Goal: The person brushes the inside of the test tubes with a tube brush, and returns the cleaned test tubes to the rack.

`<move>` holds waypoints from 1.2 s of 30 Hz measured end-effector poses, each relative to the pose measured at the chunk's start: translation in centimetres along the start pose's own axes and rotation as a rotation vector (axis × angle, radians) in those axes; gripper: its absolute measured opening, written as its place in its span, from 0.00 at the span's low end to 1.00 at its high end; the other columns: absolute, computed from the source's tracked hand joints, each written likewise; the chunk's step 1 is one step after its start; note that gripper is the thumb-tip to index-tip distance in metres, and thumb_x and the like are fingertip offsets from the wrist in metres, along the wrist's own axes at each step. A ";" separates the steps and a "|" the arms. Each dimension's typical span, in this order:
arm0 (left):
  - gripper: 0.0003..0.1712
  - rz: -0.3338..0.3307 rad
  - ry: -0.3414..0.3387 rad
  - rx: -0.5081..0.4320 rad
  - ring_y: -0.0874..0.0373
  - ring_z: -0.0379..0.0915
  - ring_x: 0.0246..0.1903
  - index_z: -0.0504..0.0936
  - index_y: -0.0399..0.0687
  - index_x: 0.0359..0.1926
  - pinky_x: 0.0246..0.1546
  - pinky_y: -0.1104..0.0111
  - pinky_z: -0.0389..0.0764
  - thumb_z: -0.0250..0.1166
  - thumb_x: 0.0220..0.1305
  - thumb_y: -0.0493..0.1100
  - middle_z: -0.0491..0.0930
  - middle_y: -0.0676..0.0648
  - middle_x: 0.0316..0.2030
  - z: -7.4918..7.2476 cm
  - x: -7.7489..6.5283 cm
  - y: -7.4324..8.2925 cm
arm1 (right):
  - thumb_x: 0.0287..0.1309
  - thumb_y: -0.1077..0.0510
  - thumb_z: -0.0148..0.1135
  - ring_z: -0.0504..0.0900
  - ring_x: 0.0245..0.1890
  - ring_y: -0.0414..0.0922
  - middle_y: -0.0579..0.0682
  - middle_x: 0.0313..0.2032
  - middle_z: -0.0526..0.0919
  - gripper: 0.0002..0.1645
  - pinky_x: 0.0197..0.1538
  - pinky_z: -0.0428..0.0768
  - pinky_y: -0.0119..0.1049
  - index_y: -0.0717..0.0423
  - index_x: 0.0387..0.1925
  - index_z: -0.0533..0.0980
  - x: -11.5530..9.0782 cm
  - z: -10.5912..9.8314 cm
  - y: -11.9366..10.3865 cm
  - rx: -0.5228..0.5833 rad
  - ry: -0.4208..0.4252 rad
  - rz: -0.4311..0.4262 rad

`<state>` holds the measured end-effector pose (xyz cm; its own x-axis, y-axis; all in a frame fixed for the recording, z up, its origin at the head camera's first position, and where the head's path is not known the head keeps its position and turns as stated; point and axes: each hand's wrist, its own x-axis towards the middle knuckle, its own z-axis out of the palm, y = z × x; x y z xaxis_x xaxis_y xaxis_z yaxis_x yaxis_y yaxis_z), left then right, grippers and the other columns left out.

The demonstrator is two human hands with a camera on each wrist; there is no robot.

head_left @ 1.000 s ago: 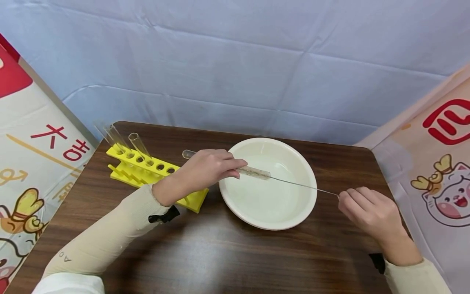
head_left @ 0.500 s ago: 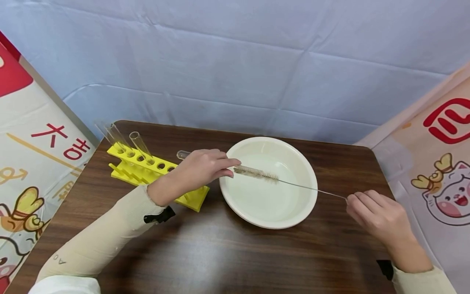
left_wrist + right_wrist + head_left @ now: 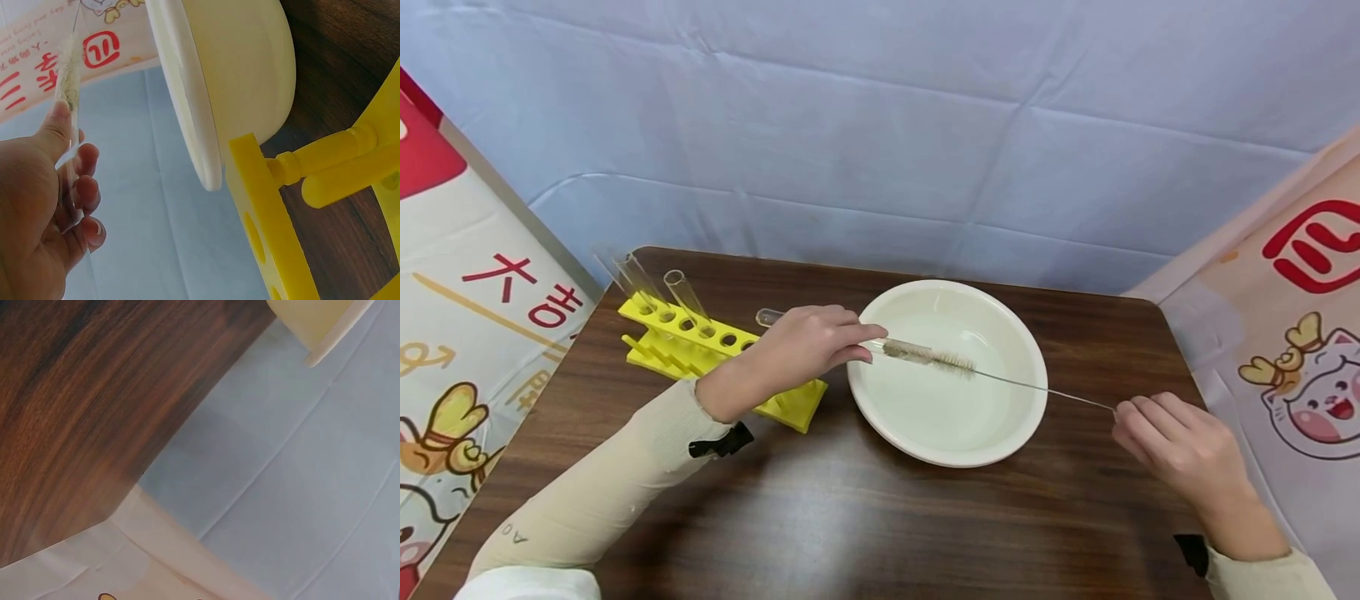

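Over the left rim of a white basin (image 3: 947, 429), my left hand (image 3: 805, 340) grips a clear glass test tube (image 3: 767, 317), its rounded end poking out behind the hand. The left wrist view shows the fingers and thumb of the left hand (image 3: 47, 187) wrapped round the tube. A bristled test tube brush (image 3: 955, 363) sits partly inside the tube's mouth, with some bristles outside. To the right of the basin, my right hand (image 3: 1180, 446) pinches the far end of the brush's thin wire handle (image 3: 1052, 390). The right wrist view does not show the right hand.
A yellow test tube rack (image 3: 715, 337) stands left of the basin, partly behind my left forearm. Several glass tubes (image 3: 681, 292) stand in its left holes. The brown wooden table (image 3: 850, 525) ends at a pale blue cloth backdrop (image 3: 880, 150).
My right hand has moved right and drawn the brush partly out of the tube, so bristles show outside the mouth. My left hand has shifted slightly left with the tube.
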<state>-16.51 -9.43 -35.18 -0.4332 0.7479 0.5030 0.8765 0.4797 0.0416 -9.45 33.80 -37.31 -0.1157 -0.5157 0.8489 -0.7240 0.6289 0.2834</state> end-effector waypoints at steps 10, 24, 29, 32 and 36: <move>0.18 -0.022 -0.016 -0.011 0.60 0.77 0.27 0.88 0.48 0.53 0.32 0.69 0.82 0.72 0.64 0.47 0.83 0.52 0.32 0.1 -0.4 -0.2 | 0.76 0.56 0.54 0.69 0.14 0.53 0.56 0.19 0.78 0.24 0.14 0.66 0.47 0.66 0.23 0.75 -0.5 -0.3 0.0 0.010 -0.014 0.023; 0.18 -0.044 -0.032 -0.028 0.61 0.78 0.28 0.88 0.48 0.53 0.32 0.68 0.83 0.72 0.65 0.48 0.84 0.52 0.33 0.2 -0.6 -0.3 | 0.76 0.54 0.54 0.70 0.15 0.54 0.58 0.20 0.79 0.24 0.14 0.67 0.49 0.66 0.24 0.76 -1.0 -0.7 0.1 0.002 -0.037 0.034; 0.18 -0.043 -0.040 -0.022 0.60 0.78 0.28 0.87 0.48 0.54 0.32 0.68 0.83 0.71 0.65 0.48 0.84 0.52 0.32 0.0 -0.5 -0.2 | 0.77 0.53 0.55 0.71 0.15 0.54 0.58 0.20 0.79 0.25 0.14 0.67 0.49 0.66 0.25 0.76 -1.2 -0.9 0.2 0.010 -0.042 0.032; 0.18 -0.042 -0.040 -0.018 0.60 0.78 0.28 0.87 0.48 0.54 0.32 0.68 0.83 0.72 0.64 0.48 0.84 0.51 0.32 0.1 -0.5 -0.1 | 0.77 0.53 0.55 0.71 0.15 0.54 0.58 0.20 0.79 0.25 0.14 0.68 0.49 0.66 0.25 0.76 -1.3 -0.9 0.3 0.011 -0.041 0.033; 0.18 -0.043 -0.039 -0.021 0.60 0.77 0.28 0.88 0.47 0.53 0.32 0.68 0.83 0.72 0.64 0.48 0.84 0.51 0.32 0.0 -0.5 -0.1 | 0.77 0.53 0.54 0.70 0.15 0.54 0.58 0.20 0.79 0.25 0.14 0.67 0.48 0.66 0.25 0.76 -1.3 -0.9 0.3 0.005 -0.027 0.029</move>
<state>-16.39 -9.80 -35.44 -0.4779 0.7442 0.4666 0.8609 0.5023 0.0805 -8.87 35.17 -37.88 -0.1553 -0.5130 0.8442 -0.7236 0.6409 0.2563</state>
